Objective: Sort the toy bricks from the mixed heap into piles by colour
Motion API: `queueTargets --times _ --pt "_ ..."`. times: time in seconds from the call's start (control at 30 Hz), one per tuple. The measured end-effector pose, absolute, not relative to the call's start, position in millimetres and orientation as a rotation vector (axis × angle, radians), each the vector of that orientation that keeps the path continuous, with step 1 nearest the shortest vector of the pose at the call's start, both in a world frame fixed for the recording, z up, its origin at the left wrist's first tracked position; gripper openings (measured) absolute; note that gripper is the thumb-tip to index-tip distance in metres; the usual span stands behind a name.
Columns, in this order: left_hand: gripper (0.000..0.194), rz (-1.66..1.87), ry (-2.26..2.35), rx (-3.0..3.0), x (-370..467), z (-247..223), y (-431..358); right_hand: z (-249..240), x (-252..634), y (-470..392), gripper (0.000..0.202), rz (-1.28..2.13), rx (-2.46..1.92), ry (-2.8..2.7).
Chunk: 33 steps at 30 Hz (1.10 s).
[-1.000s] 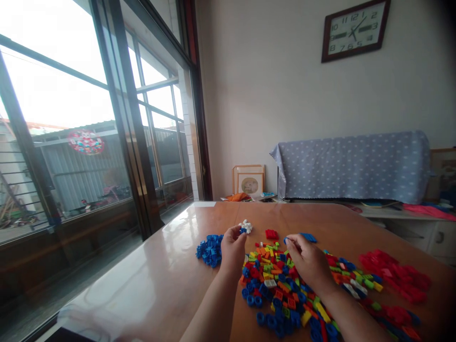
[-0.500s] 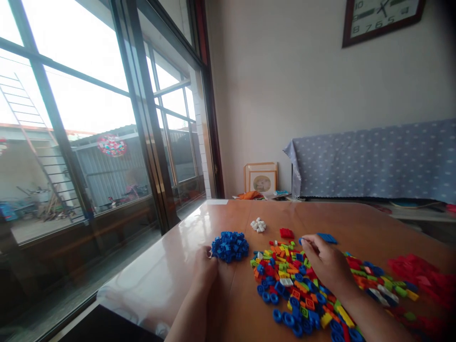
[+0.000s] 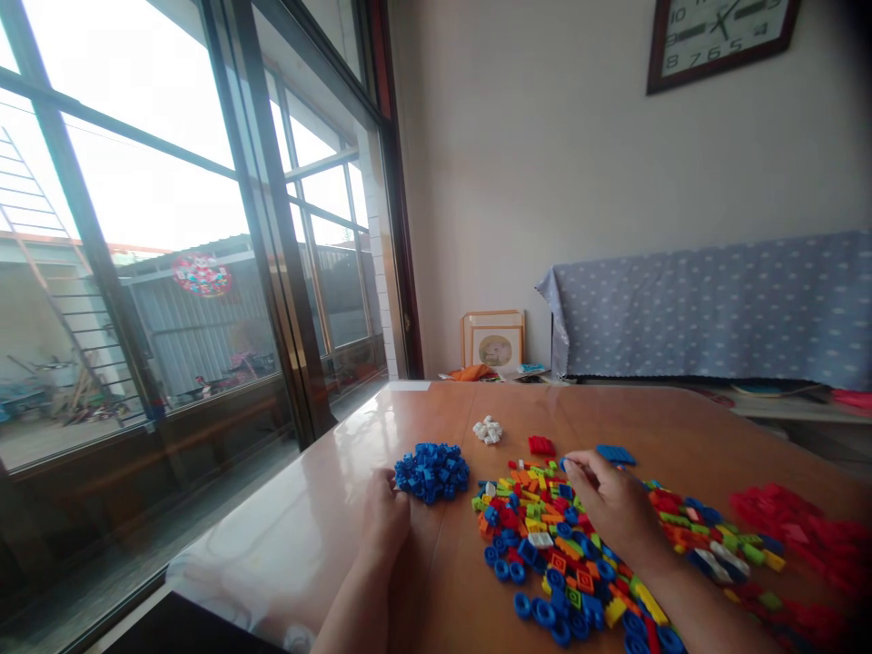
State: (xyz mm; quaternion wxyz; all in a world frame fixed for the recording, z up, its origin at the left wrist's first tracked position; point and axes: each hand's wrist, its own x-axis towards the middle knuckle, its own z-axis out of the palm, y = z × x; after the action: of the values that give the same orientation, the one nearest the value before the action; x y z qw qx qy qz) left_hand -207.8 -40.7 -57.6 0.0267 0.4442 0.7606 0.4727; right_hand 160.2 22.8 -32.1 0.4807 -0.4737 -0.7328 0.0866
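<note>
My right hand reaches over the mixed pile of colourful toy bricks, thumb and fingers pinched on a small blue brick at its far edge. The brick is mostly covered by the fingertips. On the table's left part, my left hand rests with curled fingers against the left side of a heap of small blue bricks. Whatever those fingers hold, if anything, is hidden. Blue round pieces lie at the near side of the mixed pile.
Beyond the heaps sit a small group of white bricks, a red block and a flat blue piece. Red bricks are heaped at the right of the brown table. A glass window wall borders the left.
The whole view has shifted slightly, with everything sitting a little further left. Both hands keep nearly the same place relative to the bricks.
</note>
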Motion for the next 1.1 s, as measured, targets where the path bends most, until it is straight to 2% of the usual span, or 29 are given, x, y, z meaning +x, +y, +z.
queueTargets --times 0.17,0.3,0.47,0.6,0.97,1.1 --pt "0.028 1.509 2.319 1.559 -193.6 -54.0 -40.5 -29.3 152.7 18.6 0.038 0.407 -1.135 -1.775" --pt "0.027 1.491 2.123 1.787 -163.5 -44.7 -40.9 -23.7 144.7 12.8 0.042 0.657 -1.095 -1.765" --pt "0.025 1.293 1.712 2.105 -110.6 -28.8 -49.2 -22.4 138.3 9.2 0.04 0.84 -1.056 -1.767" --pt "0.032 1.157 1.51 2.232 -72.9 -17.9 -53.9 -26.8 136.2 8.0 0.034 0.907 -0.973 -1.831" --pt "0.013 1.122 1.55 2.255 -48.2 -23.4 -50.1 -28.7 128.4 0.7 0.035 1.049 -0.904 -1.918" --pt "0.014 1.148 1.695 2.287 -68.1 -17.6 -50.6 -24.8 133.1 1.1 0.038 1.007 -0.928 -1.914"
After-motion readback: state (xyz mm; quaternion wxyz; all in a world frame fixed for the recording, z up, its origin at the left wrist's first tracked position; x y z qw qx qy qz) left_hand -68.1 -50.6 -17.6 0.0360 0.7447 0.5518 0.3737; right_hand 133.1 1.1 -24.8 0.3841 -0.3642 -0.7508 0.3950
